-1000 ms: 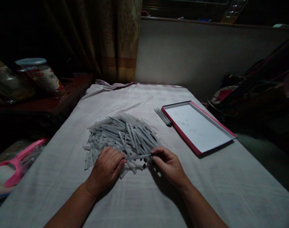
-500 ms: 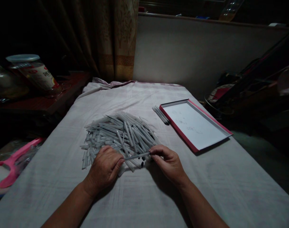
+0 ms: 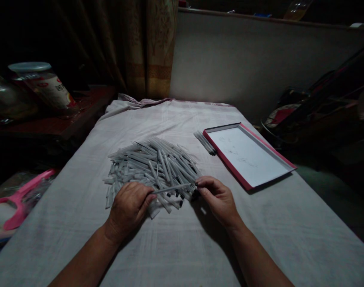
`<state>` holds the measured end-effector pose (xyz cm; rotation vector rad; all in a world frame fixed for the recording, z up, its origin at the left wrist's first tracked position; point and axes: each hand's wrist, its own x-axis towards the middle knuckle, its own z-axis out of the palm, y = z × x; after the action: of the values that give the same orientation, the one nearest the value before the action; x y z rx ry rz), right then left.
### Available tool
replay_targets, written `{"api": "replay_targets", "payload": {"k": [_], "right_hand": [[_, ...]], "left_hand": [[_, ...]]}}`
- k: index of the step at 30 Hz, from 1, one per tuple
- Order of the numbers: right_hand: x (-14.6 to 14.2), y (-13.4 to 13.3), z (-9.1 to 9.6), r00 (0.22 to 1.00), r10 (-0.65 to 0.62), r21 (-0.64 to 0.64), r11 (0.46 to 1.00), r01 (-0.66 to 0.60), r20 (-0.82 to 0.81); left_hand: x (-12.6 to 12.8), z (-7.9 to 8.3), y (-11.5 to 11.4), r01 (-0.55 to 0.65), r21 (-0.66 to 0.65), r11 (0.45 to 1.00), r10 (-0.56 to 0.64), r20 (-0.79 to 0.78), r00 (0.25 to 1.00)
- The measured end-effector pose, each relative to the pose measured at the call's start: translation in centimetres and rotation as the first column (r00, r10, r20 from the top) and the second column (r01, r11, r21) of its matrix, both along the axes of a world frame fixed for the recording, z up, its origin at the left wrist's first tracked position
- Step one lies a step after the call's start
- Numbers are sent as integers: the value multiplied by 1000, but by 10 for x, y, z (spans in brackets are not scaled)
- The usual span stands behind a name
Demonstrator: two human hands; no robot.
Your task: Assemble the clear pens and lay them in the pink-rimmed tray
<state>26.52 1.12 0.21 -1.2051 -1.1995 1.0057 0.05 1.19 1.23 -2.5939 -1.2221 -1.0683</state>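
In the middle of the cloth lies a heap of pale, see-through pen barrels [image 3: 136,159], some with dark ends. My left hand [image 3: 129,207] is closed on one end of a slim pen [image 3: 171,188], held slantwise just over the near side of the heap. At the pen's far end, my right hand [image 3: 217,199] pinches a small dark piece [image 3: 196,184]; whether the two touch is hard to make out. Beneath the right fingers is a small white bit [image 3: 203,210]. A neat row of pens with dark tips [image 3: 205,143] lies beyond, beside a shallow red-edged box lid [image 3: 229,169].
A pale checked cloth [image 3: 170,255] covers the table. To the left are pink-handled scissors [image 3: 18,203] in plastic wrapping and a lidded jar [image 3: 52,87] on a dark red cabinet [image 3: 95,107]. A patterned curtain [image 3: 159,48] hangs at the back.
My right hand has moved slightly right and up, and a narrow gap now appears between its fingers and the pen. A small white bit has appeared below it. The whole view has shifted slightly.
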Motion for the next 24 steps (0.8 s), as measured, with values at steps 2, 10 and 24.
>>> {"api": "replay_targets", "payload": {"k": [2, 10, 24], "right_hand": [[3, 0, 1, 1000, -22, 3, 1000, 22, 22], [12, -2, 1, 833, 141, -11, 987, -160, 535], [3, -6, 6, 909, 142, 69, 981, -183, 392]], "left_hand": [[-4, 0, 2, -45, 14, 999, 45, -8, 999], [-5, 0, 2, 4, -5, 1000, -4, -10, 1000], [0, -4, 0, 52, -69, 996, -55, -36, 998]]}}
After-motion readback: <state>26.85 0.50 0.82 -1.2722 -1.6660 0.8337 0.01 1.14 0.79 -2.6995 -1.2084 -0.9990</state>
